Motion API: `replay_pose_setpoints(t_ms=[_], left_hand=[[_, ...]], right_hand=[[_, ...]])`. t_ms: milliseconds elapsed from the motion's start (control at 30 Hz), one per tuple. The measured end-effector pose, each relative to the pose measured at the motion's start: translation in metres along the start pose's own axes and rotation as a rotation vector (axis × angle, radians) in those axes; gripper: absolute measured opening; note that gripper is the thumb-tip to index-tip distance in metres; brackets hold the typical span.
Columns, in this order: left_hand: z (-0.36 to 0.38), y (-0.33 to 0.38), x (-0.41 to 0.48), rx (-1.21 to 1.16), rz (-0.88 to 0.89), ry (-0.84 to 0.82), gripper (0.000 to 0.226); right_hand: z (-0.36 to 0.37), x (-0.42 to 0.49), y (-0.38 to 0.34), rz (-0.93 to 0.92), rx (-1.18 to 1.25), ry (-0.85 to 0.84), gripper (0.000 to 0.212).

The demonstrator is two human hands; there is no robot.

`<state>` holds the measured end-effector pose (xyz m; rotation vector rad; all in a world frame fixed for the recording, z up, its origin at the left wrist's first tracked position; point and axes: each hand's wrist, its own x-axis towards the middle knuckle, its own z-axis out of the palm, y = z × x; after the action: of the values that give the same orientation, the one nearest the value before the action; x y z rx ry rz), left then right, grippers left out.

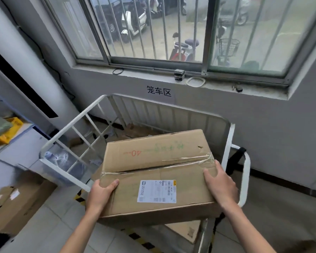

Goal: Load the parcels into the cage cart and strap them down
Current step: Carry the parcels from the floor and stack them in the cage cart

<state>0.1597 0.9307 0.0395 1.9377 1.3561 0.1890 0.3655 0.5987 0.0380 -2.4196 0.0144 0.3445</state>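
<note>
Head view: left hand (100, 193), right hand (221, 185) grip parcel (157, 172) sides.

I hold a parcel (153, 161) over the cage cart (75, 119), left hand (100, 193) gripping its near-left corner, right hand (221, 185) gripping its right edge. A windowed wall (226, 106) stands behind the cart; boxes (20, 201) lie on the floor (53, 225) at left.
</note>
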Motion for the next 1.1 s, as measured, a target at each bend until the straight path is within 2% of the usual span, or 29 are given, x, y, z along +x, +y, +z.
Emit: replay_pose_setpoints(t_ms=[67,167,333,500,600,700,833,1100], left_hand=[[0.006,0.015,0.027,0.024,0.026,-0.021,0.068],[0.02,0.04,0.069,0.085,0.053,-0.053,0.057],[0.054,0.082,0.147,0.07,0.092,-0.147,0.054],[0.105,0.11,0.226,0.078,0.122,-0.211,0.066],[0.15,0.115,0.272,0.133,0.135,-0.273,0.064],[0.203,0.115,0.31,0.175,0.132,-0.345,0.062],[0.281,0.12,0.36,0.194,0.159,-0.411,0.069],[0.417,0.113,0.433,0.058,0.242,-0.559,0.077]], right_hand=[[0.002,0.012,-0.009,0.014,0.013,0.016,0.052],[0.004,0.034,-0.017,0.043,0.034,0.029,0.047],[0.021,0.088,-0.034,0.078,0.058,0.101,0.049],[0.07,0.149,-0.025,0.229,0.177,0.022,0.068],[0.106,0.181,-0.007,0.335,0.258,0.005,0.075],[0.14,0.213,0.018,0.415,0.24,0.024,0.074],[0.174,0.268,0.049,0.434,0.221,0.092,0.07],[0.228,0.353,0.123,0.504,0.241,0.265,0.067]])
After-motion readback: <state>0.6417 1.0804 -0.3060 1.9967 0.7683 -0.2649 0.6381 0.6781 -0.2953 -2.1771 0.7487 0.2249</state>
